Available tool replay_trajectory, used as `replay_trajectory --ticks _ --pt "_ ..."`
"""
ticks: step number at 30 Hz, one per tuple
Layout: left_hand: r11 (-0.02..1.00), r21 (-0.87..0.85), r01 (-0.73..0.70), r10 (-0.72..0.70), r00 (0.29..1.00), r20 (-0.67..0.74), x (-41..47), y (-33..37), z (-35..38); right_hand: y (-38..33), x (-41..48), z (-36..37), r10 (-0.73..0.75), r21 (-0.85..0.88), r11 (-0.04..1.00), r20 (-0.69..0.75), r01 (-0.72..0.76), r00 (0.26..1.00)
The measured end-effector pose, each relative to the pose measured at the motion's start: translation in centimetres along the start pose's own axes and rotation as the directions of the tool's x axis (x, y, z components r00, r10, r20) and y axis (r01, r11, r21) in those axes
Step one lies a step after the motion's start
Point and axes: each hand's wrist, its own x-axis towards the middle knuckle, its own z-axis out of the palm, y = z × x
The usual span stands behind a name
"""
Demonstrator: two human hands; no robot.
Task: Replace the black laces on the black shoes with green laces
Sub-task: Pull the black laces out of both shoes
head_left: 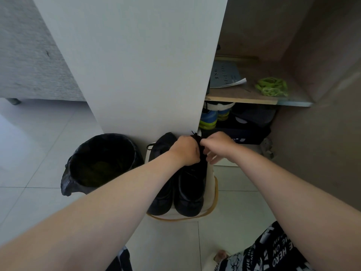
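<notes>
Black shoes (188, 192) sit side by side, middle of frame | left hand (186, 151) grips one shoe's top | right hand (218, 146) pinches its black lace (194, 133) | green laces (272, 87) lie on shelf (242, 99), upper right

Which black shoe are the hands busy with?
The right shoe, nearer the open cupboard: the left hand and right hand meet at its laces. The left shoe sits beside the bin.

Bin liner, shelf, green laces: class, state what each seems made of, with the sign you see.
Bin liner: thin black plastic, glossy, crinkled at the rim.
Shelf: probably wood board, pale raw front edge.
Green laces: likely woven cord, matt; weave too small to tell.
</notes>
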Motion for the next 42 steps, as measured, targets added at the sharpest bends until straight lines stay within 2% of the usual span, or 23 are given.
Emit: replay_trajectory --ticks 2,5,10,13,15,17,19,21,24,29,35,36,39,42 --pt "0.999 0.019 0.028 -0.028 0.999 0.027 0.2 -0.5 -0.3 0.3 -0.4 -0.1 0.101 -0.025 0.995 0.087 -0.099 0.991" --pt "0.998 0.052 0.024 -0.027 0.998 0.060 0.2 -1.5 -0.9 1.0 -0.3 0.4 0.085 -0.130 0.990 0.175 -0.062 0.981" --pt "0.998 -0.053 0.030 -0.023 0.992 0.125 0.2 -2.0 -1.0 1.6 0.1 0.9 -0.003 -0.140 0.990 0.091 0.016 0.996" --pt "0.999 -0.046 0.013 -0.007 0.992 0.127 0.1 -2.0 -0.8 1.3 0.0 0.8 -0.007 -0.171 0.985 0.131 0.030 0.991" --pt "1.000 0.013 -0.003 0.001 0.991 0.131 0.1 -2.0 -0.5 0.5 -0.3 1.0 0.002 -0.130 0.991 0.143 0.017 0.990" --pt "0.998 0.056 -0.009 0.001 0.991 0.136 0.1 -1.9 -0.2 -0.5 -0.4 0.8 0.000 0.003 1.000 0.089 0.000 0.996" --pt "1.000 0.024 0.019 -0.022 0.990 0.141 0.2 -1.9 -0.1 -1.1 -0.2 0.1 0.011 0.086 0.996 0.043 -0.015 0.999" --pt "0.997 -0.063 0.055 -0.045 0.987 0.155 0.3 -1.9 -0.3 -0.8 0.0 -0.3 0.040 -0.026 0.999 0.050 -0.038 0.998" --pt "0.991 -0.124 0.059 -0.035 0.982 0.187 0.3 -2.2 -0.6 0.5 -0.3 0.4 0.093 -0.209 0.976 0.138 -0.063 0.986" --pt "0.990 -0.139 0.023 0.004 0.982 0.189 0.5 -2.6 -0.6 1.2 -0.3 1.7 -0.036 -0.226 0.973 0.077 0.053 0.996" --pt "0.991 -0.130 0.042 -0.024 0.991 0.134 0.2 -2.4 0.2 0.6 -0.1 1.7 -0.012 -0.246 0.969 0.106 0.038 0.994" --pt "0.994 -0.103 0.038 -0.023 0.989 0.143 0.2 -2.4 0.3 0.4 -0.2 1.6 -0.018 -0.186 0.982 0.065 0.030 0.998" --pt "0.996 -0.069 0.053 -0.040 0.983 0.178 0.2 -1.9 0.3 -0.1 -0.1 1.2 0.004 0.167 0.986 -0.055 0.005 0.998" --pt "0.992 -0.084 0.091 -0.073 0.978 0.197 0.3 -1.7 0.1 -0.6 -0.3 0.9 -0.001 0.318 0.946 -0.167 0.055 0.986"
